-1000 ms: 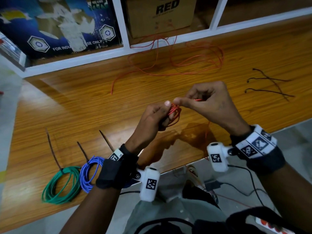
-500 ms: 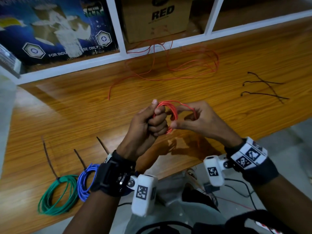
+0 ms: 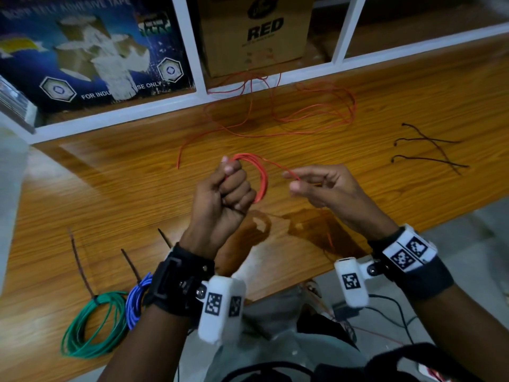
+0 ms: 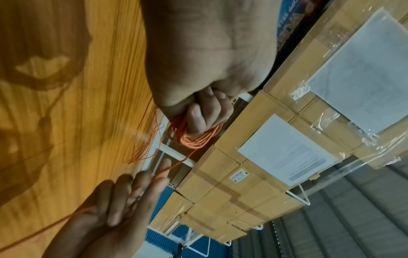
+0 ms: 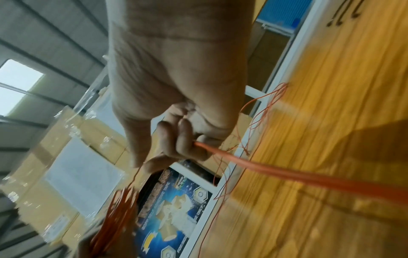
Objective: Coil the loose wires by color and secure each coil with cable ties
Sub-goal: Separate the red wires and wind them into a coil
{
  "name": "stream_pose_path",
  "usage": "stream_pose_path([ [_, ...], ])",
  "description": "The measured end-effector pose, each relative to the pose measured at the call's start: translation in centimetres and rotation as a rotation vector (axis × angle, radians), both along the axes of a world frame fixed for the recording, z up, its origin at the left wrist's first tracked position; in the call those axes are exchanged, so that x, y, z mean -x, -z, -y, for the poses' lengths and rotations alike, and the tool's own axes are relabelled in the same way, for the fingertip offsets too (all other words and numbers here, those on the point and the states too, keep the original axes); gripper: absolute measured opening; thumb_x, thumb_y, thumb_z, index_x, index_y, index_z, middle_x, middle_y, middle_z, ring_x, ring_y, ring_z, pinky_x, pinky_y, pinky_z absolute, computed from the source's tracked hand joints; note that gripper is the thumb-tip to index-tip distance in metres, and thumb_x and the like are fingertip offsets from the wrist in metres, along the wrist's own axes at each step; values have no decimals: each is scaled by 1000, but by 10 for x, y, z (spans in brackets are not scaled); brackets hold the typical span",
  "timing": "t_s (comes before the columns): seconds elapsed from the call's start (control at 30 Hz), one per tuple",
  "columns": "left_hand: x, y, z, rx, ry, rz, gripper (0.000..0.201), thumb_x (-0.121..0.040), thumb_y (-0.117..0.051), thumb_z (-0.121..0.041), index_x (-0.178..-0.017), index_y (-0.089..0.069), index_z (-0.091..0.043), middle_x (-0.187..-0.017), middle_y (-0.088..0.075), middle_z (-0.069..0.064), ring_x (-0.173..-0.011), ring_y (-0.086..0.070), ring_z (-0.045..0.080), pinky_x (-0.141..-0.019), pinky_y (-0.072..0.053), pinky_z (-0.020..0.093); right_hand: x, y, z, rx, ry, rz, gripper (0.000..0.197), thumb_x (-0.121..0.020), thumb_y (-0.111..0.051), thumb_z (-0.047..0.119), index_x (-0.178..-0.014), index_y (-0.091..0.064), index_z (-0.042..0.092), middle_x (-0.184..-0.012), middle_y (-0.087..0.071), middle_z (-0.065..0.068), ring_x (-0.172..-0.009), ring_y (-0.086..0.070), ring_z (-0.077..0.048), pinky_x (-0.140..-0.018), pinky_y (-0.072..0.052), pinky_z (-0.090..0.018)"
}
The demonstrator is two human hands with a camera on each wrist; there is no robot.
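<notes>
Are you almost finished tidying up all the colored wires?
About two thirds. The green coil and blue coil lie tied on the table. The red one is in hand: the left hand grips a small red coil, and the right hand feeds it wire. Still left: the loose red wire by the shelf, then one of the black cable ties.

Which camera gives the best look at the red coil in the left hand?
The left wrist view: the red coil fills the frame's middle, its strands bunched under the left hand. The head view shows its loop half hidden behind that hand. The right wrist view shows only a blurred edge.
</notes>
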State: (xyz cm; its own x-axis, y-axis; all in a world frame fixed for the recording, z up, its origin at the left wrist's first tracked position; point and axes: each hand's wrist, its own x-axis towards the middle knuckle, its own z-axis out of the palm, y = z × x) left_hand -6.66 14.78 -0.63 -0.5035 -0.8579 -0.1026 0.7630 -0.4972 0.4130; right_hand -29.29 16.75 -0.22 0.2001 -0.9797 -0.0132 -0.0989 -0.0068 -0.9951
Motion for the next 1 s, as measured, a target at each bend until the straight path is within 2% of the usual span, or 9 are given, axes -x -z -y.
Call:
stream_pose_path([
  [0.1, -16, 3, 13, 29, -68, -47, 41, -111, -24, -28, -79, -48, -17, -55, -17, -9, -44, -13, 8, -45, -22, 21, 15, 8, 3, 30, 70, -12, 28, -93, -71, 12, -120, -74, 12, -73, -68, 0, -57, -42, -22, -51, -30, -39],
  [0.23, -36, 3, 33, 62, -222, -9, 43, -112, -22, -27, -78, -47, -17, -54, -20, -9, -44, -13, 8, -46, -21, 21, 26, 16, -4, 100, 132, -130, 24, -94, -72, 10, -118, -76, 11, -74, -69, 6, -54, -52, -17, -49, -39, -29],
  [0.3, -43, 4, 41, 69, -308, 80, 42, -112, -23, -28, -78, -46, -18, -52, -25, -9, -44, -14, 7, -45, -22, 21, 27, 20, -10, 153, 148, -216, 22, -92, -76, 14, -113, -78, 15, -81, -74, 8, -63, -63, -19, -54, -47, -33],
  [0.37, -40, 4, 42, 84, -352, 191, 38, -112, -26, -29, -80, -45, -18, -53, -28, -10, -43, -18, 6, -44, -25, 20, 22, 22, -15, 210, 95, -357, 21, -91, -77, 20, -112, -79, 20, -82, -71, 15, -58, -57, -18, -50, -43, -34],
  [0.5, -16, 3, 37, 144, -383, 435, 38, -112, -25, -32, -82, -44, -18, -53, -28, -10, -41, -25, 4, -45, -28, 20, -2, 7, -21, 352, -151, -639, 19, -91, -78, 23, -109, -80, 21, -89, -65, 17, -69, -55, -2, -53, -37, -14],
  [0.57, -2, 2, 32, 183, -392, 555, 38, -112, -25, -33, -83, -44, -19, -54, -28, -10, -42, -25, 6, -49, -28, 23, -14, -3, -21, 357, -221, -639, 17, -92, -77, 22, -108, -80, 20, -90, -64, 15, -75, -56, 6, -57, -36, -10],
  [0.7, 17, 2, 17, 312, -371, 693, 38, -112, -26, -35, -84, -46, -18, -57, -30, -8, -48, -29, 10, -54, -21, 31, -29, -15, -14, 412, -263, -570, 17, -94, -75, 22, -109, -80, 19, -91, -63, 10, -77, -57, 1, -65, -35, -11],
  [0.83, 28, 2, 0, 435, -302, 749, 40, -111, -29, -36, -86, -49, -13, -61, -37, -1, -54, -33, 17, -54, -24, 33, -38, -22, -10, 453, -167, -427, 14, -92, -76, 15, -105, -80, 11, -100, -69, 5, -92, -66, -8, -75, -49, -23],
  [1.0, 28, 0, -11, 545, -216, 829, 48, -113, -28, -29, -84, -50, 2, -58, -38, 1, -52, -27, 17, -49, -22, 28, -30, -30, -5, 547, 68, -441, 12, -92, -78, 18, -104, -80, 16, -93, -67, 6, -70, -59, -12, -58, -42, -20],
])
